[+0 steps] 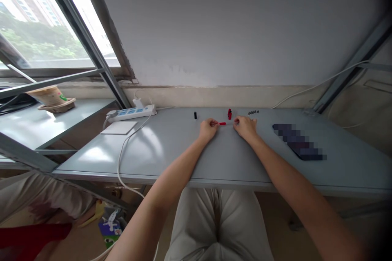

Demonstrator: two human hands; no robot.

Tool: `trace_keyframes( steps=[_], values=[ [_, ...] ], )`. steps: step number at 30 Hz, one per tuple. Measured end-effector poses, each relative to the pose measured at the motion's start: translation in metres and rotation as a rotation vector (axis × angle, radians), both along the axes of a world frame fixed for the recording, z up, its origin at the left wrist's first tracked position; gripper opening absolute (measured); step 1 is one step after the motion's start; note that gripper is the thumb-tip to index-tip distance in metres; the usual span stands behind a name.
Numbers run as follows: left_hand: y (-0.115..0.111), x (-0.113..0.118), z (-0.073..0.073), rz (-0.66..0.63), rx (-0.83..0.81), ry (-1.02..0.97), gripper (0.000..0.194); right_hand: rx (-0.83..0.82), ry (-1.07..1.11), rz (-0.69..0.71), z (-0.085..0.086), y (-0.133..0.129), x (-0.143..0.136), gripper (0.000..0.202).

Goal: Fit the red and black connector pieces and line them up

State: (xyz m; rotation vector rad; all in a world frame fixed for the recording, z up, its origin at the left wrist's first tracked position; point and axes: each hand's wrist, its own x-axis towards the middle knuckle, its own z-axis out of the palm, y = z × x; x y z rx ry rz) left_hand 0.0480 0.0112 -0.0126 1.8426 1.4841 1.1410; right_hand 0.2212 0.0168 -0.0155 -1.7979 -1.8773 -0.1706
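Note:
My left hand rests low over the grey desk, thumb and fingers pinched on one end of a small red stick-like piece that points right. Just across from its tip, my right hand is closed in a pinch; whatever lies between those fingertips is too small to make out. Behind the gap between my hands stand several small red pieces, close together. A short black cylinder stands upright beyond my left hand. Several tiny metal parts, perhaps screws, lie in a row behind my right hand.
A white power strip and a flat white box lie at the left, with a white cable running over the front edge. A dark, pixelated flat object lies at the right. Another person's leg shows lower left.

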Motion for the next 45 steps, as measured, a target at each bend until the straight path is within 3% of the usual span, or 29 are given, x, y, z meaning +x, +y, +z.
trace_keyframes(
  steps=[14, 22, 29, 33, 38, 41, 45],
  values=[
    [-0.001, 0.001, 0.0, -0.017, -0.031, -0.07, 0.014, 0.01, 0.009, 0.049, 0.002, -0.001, 0.0, 0.011],
    [-0.002, 0.005, -0.002, -0.095, -0.017, -0.15, 0.014, 0.041, -0.042, 0.193, 0.004, -0.009, -0.014, 0.027],
    [0.0, 0.005, -0.002, -0.072, -0.006, -0.08, 0.018, -0.016, -0.08, 0.137, 0.006, -0.012, -0.016, 0.02],
    [0.005, -0.014, 0.009, 0.075, -0.085, 0.176, 0.016, -0.095, 0.109, 0.079, 0.004, -0.008, -0.011, 0.019],
    [0.019, -0.064, 0.028, 0.247, -0.331, 0.467, 0.024, -0.247, 0.409, 0.135, -0.001, 0.005, -0.008, 0.021],
    [0.025, -0.087, 0.035, 0.233, -0.407, 0.506, 0.043, -0.265, 0.484, 0.199, -0.001, 0.015, -0.015, 0.018],
    [0.032, -0.091, 0.034, 0.168, -0.397, 0.418, 0.061, -0.298, 0.488, 0.217, 0.002, 0.032, -0.036, 0.013]
  ],
)
